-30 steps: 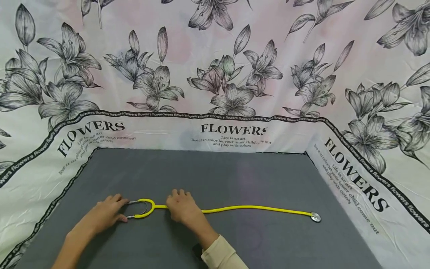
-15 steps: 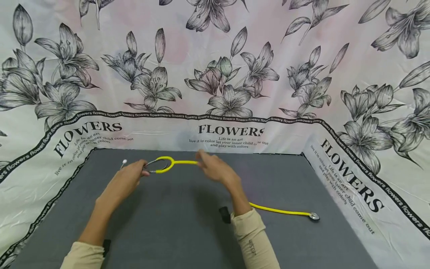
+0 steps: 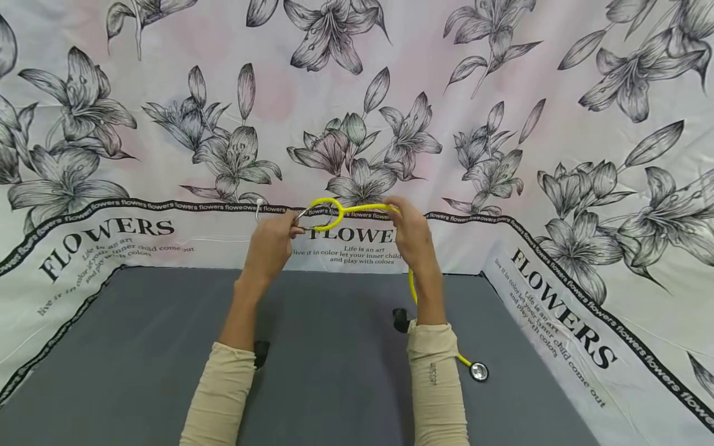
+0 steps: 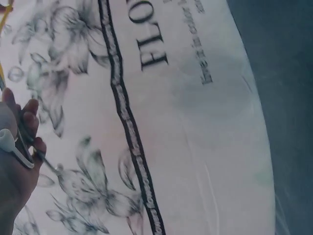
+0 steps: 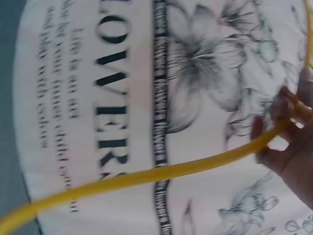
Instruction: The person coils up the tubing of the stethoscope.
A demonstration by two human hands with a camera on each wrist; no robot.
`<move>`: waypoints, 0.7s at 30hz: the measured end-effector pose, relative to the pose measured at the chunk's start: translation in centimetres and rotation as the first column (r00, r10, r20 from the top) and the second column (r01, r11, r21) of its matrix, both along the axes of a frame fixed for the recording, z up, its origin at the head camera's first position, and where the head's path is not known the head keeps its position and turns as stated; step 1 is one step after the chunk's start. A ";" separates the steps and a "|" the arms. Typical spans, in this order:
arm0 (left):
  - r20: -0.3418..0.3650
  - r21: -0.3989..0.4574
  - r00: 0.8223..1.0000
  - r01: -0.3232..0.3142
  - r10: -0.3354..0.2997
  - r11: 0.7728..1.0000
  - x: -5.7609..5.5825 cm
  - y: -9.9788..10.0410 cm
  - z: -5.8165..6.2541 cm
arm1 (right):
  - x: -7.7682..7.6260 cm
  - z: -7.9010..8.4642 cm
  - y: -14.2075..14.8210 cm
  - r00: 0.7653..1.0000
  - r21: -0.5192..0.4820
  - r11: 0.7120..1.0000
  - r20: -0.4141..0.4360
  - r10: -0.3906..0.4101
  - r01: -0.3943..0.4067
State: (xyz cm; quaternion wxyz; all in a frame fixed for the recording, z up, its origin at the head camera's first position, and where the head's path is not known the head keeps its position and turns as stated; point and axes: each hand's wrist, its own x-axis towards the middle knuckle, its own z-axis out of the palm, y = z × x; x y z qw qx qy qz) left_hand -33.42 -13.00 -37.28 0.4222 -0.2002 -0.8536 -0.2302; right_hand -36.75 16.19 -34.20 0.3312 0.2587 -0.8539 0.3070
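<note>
A stethoscope with yellow tubing (image 3: 326,201) is held up in front of the printed cloth. My left hand (image 3: 271,244) grips its metal ear tubes, and a white ear tip (image 3: 260,202) pokes out beyond the fingers; the left wrist view shows the white ear tip (image 4: 7,141) against the hand. My right hand (image 3: 414,238) pinches the tubing to the right of the yellow fork. From there the tubing (image 5: 171,171) hangs down, partly hidden behind the right forearm in the head view. At its lower end the round chest piece (image 3: 478,371) shows over the grey table.
A grey table top (image 3: 334,347) spreads below the hands. White cloth with printed flowers and lettering (image 3: 357,248) rises behind it and runs down both sides. Dark wrist-worn pieces (image 3: 400,320) show at both forearms.
Both hands have lifted the stethoscope from the table, carrying it up and to the right. Its tubing now hangs from the right hand, and the chest piece has shifted left and slightly nearer.
</note>
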 end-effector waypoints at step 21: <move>-0.054 -0.070 0.995 -0.093 0.090 0.993 2.1 -1.5 0.0 | 3.4 -1.0 1.1 0.967 0.037 0.998 -0.250 0.054 -0.046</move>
